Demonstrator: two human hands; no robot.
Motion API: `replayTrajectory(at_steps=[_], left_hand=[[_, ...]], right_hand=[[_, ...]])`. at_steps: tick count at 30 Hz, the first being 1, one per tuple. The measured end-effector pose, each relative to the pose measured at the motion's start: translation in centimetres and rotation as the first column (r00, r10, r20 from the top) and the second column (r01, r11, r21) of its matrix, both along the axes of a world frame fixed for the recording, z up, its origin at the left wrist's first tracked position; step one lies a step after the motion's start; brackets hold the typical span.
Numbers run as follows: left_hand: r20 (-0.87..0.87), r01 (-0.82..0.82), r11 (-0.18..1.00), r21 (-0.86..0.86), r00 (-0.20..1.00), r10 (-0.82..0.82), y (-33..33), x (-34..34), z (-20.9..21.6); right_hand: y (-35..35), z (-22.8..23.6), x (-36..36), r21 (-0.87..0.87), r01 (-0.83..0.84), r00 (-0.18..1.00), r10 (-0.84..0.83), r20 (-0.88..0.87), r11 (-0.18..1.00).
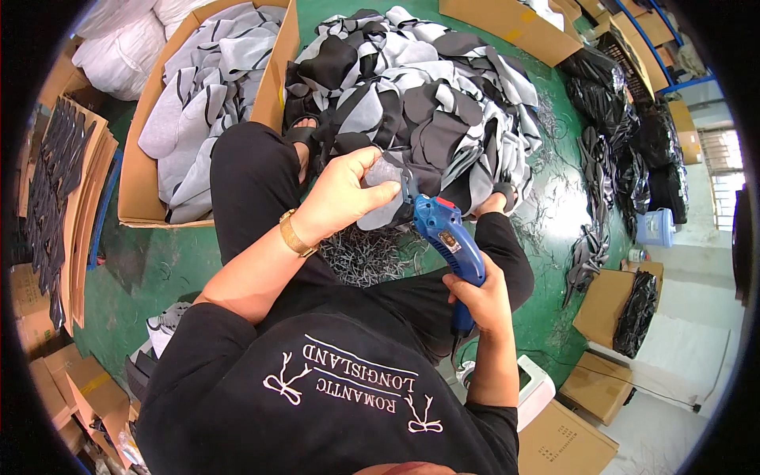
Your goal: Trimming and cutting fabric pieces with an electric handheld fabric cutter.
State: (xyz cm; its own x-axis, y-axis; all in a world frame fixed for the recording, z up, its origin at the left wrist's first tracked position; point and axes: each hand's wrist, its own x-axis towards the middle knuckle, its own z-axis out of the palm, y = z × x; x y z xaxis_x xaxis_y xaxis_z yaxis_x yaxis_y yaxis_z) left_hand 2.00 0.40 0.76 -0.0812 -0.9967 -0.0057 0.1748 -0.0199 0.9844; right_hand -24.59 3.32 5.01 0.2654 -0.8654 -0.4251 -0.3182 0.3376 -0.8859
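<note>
— Fabric piece: where? 
— Pinched in the left hand, over the lap; the right hand grips a blue cutter touching it.
— Around? 
— Fabric pile ahead, box left, trimmings below.

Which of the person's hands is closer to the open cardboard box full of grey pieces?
Left. The left hand is just right of the cardboard box; the right hand is farther right, lower.

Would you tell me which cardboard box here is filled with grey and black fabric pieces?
The large open cardboard box left of the person's knee; the other boxes show black material or nothing.
</note>
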Motion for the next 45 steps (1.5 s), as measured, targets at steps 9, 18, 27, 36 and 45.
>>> replayTrajectory(at_steps=[9,18,27,36,45], left_hand=[[0.244,0.185,0.982,0.035,0.951,-0.188,-0.2,1.3,2.6],[0.246,0.349,0.937,0.022,0.906,-0.344,-0.1,1.6,3.3],[0.126,0.233,0.972,0.019,0.964,-0.233,0.7,-0.8,0.4],[-0.707,0.466,0.740,0.485,0.707,0.018,1.6,-2.6,-2.9],[-0.616,0.478,0.642,0.600,0.788,-0.011,0.3,-0.8,-4.3]], right_hand=[[-1.2,0.5,-0.9,0.040,-0.104,0.993,0.105,-0.047,0.994],[-2.6,1.0,-0.2,0.056,-0.175,0.981,0.179,-0.071,0.983],[-3.8,-1.6,3.5,-0.079,0.102,0.958,-0.076,0.278,0.992],[-3.1,-1.8,5.1,-0.322,0.070,0.997,-0.070,0.010,0.944],[-1.7,0.2,5.5,-0.492,-0.089,0.977,-0.020,-0.212,0.866]])
